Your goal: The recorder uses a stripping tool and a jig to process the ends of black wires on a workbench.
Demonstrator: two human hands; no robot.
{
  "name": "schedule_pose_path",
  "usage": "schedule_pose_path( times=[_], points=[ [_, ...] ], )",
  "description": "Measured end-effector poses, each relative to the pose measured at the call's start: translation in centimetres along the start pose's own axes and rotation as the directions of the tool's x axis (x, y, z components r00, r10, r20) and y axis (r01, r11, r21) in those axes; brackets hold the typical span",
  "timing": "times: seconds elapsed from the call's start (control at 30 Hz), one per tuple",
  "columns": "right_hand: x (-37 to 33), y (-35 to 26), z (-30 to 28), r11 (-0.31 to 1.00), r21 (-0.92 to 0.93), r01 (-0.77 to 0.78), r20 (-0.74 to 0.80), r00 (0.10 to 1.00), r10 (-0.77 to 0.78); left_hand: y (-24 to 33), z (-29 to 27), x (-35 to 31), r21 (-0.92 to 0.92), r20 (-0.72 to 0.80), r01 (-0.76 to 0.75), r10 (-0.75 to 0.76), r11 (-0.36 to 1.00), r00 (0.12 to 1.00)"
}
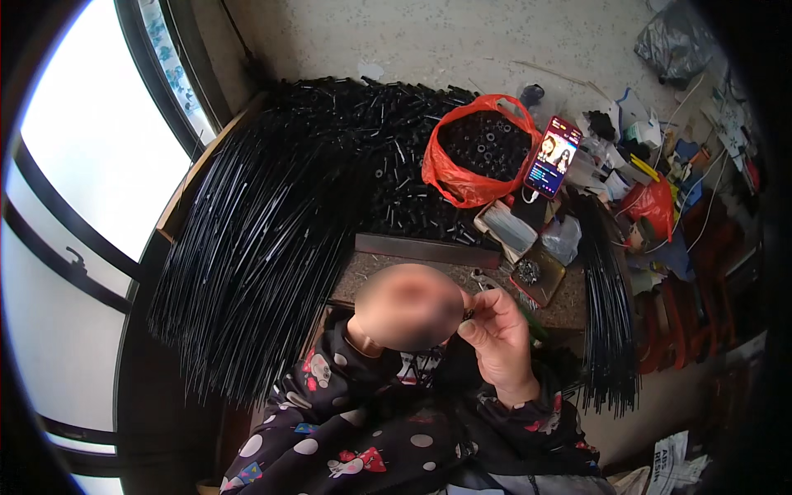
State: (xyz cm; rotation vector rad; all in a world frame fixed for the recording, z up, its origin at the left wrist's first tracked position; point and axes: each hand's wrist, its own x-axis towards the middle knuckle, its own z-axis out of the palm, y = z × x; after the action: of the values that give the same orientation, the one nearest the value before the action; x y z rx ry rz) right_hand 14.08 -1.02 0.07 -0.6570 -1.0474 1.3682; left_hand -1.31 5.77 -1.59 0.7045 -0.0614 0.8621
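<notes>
My right hand (501,342) is raised over the front of the bench, its thumb and fingers pinched together on a small black part (469,314). Only an edge of that part shows, so its exact kind is hard to make out. Close beside it, my left hand (407,307) comes in from the left sleeve and reaches the same spot. A blur covers most of it, so its fingers and anything in them are hidden. Just beyond both hands lies a long dark bar (426,250) along the front of a heap of short black tube-like pieces (396,177).
Long thin black rods (247,239) hang over the left edge; another bundle (609,305) hangs at the right. A red plastic bag (445,177) holds black ring-ended pieces. Beside it stand a lit phone (553,157), an open box (506,229) and a tray (544,285) with small metal parts.
</notes>
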Motion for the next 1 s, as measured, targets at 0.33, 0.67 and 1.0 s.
schedule_pose_path(
  times=[0.33,0.67,1.0],
  points=[
    [-0.2,-0.7,-1.7,0.999,0.002,0.032,0.012,0.999,-0.032,0.8,1.2,1.8,0.329,0.080,0.004,-0.032,0.944,0.996],
    [-0.4,-0.5,-2.7,0.996,-0.079,0.039,-0.118,0.992,-0.048,-3.4,2.3,-0.5,0.981,0.105,-0.192,0.789,0.017,0.605],
    [-1.0,-0.4,-1.4,0.987,0.057,0.152,-0.172,0.975,-0.140,-4.2,3.9,0.0,0.653,-0.158,-0.237,0.436,0.720,0.886]
  ],
)
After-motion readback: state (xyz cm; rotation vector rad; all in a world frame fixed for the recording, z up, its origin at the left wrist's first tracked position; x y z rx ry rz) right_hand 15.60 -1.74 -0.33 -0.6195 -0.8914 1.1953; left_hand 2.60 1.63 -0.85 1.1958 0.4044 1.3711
